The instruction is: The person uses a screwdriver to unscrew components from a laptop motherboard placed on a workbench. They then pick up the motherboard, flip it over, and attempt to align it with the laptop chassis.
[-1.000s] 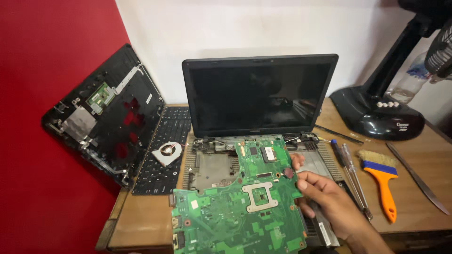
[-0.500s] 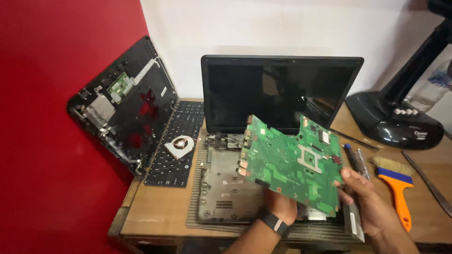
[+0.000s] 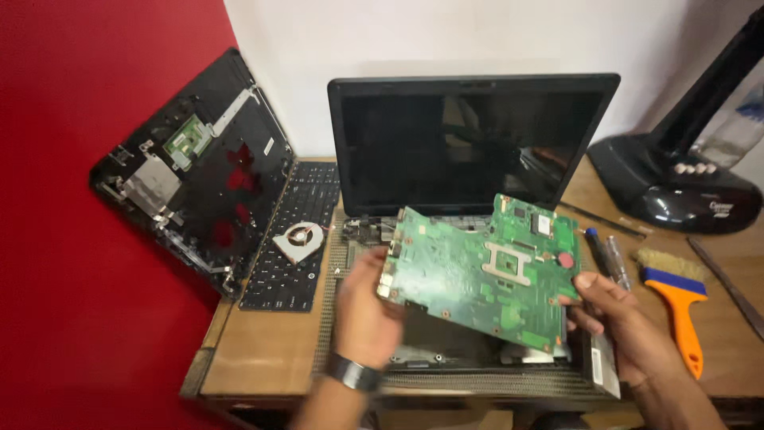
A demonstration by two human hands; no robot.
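Head view, board: I see the green circuit board (image 3: 485, 271) lifted and tilted above the open laptop base (image 3: 446, 350).
Left hand (image 3: 362, 306): fingers closed on the board's left edge.
Right hand (image 3: 617, 318): pinching its right edge.
Labels: small white sticker near the board's top right.
Room: brush (image 3: 675, 299) lies right, keyboard (image 3: 294, 239) left, both apart.

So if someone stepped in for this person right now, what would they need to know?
Left hand: grips the left edge of the green circuit board, wrist watch on.
Right hand: holds the board's right edge with its fingers.
Board: lifted clear and tilted above the open laptop base, in front of the dark screen.
Done: keyboard, fan and top cover are off, set at left.
Left: the board is not yet set down. Screwdrivers and brush lie at right.
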